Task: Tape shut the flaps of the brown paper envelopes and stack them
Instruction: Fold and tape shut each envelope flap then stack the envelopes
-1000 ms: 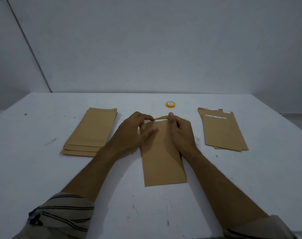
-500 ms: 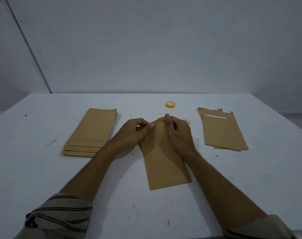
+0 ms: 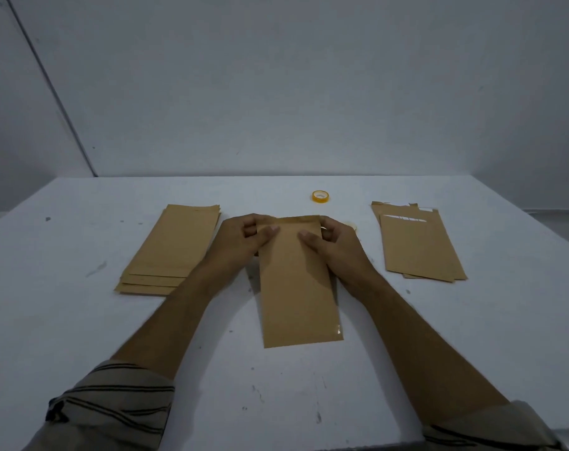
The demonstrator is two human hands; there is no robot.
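- The far left corner of the middle envelope (image 3: 297, 288) is pinched by the left hand (image 3: 240, 242). The left thumb (image 3: 270, 230) is laid on the top face and the other fingers are curled at the edge.
- The far right corner of the same envelope is gripped by the right hand (image 3: 338, 245). The right thumb (image 3: 305, 237) is pressed onto the paper and the fingers are bent round the side edge.
- A narrow folded flap (image 3: 297, 219) is seen along the far end of the envelope, between the two hands.
- The envelope is laid lengthwise at the middle of the white table (image 3: 81, 336), its near end pointed toward the near edge. A small glossy patch is visible at its near right corner.
- A fanned stack of brown envelopes (image 3: 170, 249) is placed toward the left edge of the table, just beside the left hand.
- A second, smaller pile of envelopes (image 3: 416, 245) is set toward the right edge, apart from the right hand. Pale slivers are shown at its far end.
- A yellow tape roll (image 3: 320, 196) is left flat near the far edge, beyond the right hand.
- A pale round object (image 3: 353, 226) is partly hidden behind the right hand; what it is cannot be told.
- Striped sleeves (image 3: 114, 415) are rolled up on both forearms at the near edge.
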